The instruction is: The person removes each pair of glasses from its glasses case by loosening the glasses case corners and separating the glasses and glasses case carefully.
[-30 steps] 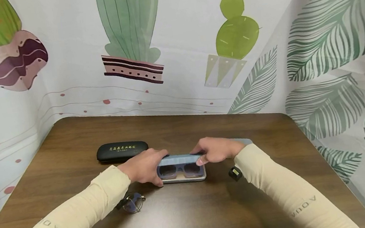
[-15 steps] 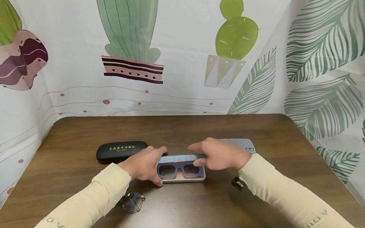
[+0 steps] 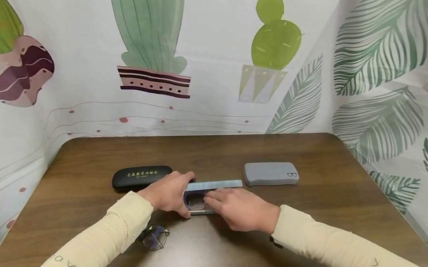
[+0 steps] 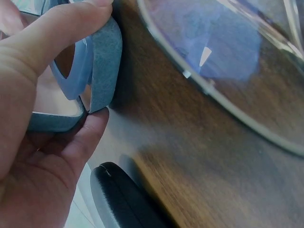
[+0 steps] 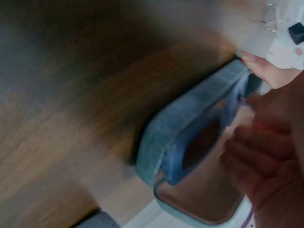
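My left hand point(image 3: 169, 195) grips the left end of an open blue glasses case point(image 3: 220, 184) on the table, thumb on the near edge and fingers round the back. Inside sits a pair of blue-framed sunglasses point(image 3: 195, 201); in the right wrist view the sunglasses point(image 5: 202, 142) lean close under the raised lid. Over the case's right half reaches my right hand point(image 3: 243, 210), fingers fairly straight and their tips at the middle of the sunglasses, covering the right lens. Its fingers are blurred in the right wrist view.
A black glasses case point(image 3: 139, 176) lies behind my left hand. To the back right is a closed grey glasses case point(image 3: 271, 173) with a small glasses print. Thin-rimmed eyeglasses point(image 3: 156, 238) lie by my left wrist. A patterned cloth point(image 3: 214, 106) hangs behind the table.
My right hand has left the lid's right end and come nearer and leftward over the sunglasses. The grey case now shows fully. My left hand keeps its grip.
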Available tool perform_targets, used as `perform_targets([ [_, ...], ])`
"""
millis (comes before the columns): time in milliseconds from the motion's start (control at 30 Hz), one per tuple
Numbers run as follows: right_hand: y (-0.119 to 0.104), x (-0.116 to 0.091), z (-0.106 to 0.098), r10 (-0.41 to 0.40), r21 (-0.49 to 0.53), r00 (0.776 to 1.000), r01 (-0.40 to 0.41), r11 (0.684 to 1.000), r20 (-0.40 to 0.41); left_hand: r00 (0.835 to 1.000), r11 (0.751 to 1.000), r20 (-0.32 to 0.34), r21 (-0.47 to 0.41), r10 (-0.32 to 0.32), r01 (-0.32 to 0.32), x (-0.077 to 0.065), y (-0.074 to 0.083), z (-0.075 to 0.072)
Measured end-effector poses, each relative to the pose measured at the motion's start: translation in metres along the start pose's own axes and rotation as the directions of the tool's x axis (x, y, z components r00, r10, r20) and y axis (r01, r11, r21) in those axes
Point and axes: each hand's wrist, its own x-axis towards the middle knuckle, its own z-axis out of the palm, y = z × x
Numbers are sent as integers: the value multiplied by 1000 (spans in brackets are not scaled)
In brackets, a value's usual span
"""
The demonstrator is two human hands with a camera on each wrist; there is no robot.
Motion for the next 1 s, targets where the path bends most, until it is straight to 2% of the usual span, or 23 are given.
perform_targets([
  [133,-6,8,11,130,-96,986,-120,988,105,1000,1000,-3,3,-1,1,0,-1,0],
  [233,-10,12,17,176,-145,979,-159,977,107,1000,1000,1,0,-6,6,0,0,0],
  [433,-14,16,22,190,-177,982,-187,966,5,1000,1000,0,-3,-7,7,0,0,-1],
  [600,-16,18,21,220,-114,972,-229,967,-86,1000,1000,3,3,-23,23,-2,1,-3],
  [800,-16,18,16,260,-47,956,-269,962,-137,998,998,31,-6,-59,59,-1,2,-4],
  [1000,-15,16,9,270,-36,949,-279,960,-162,999,999,29,-15,-39,40,-1,2,-4],
])
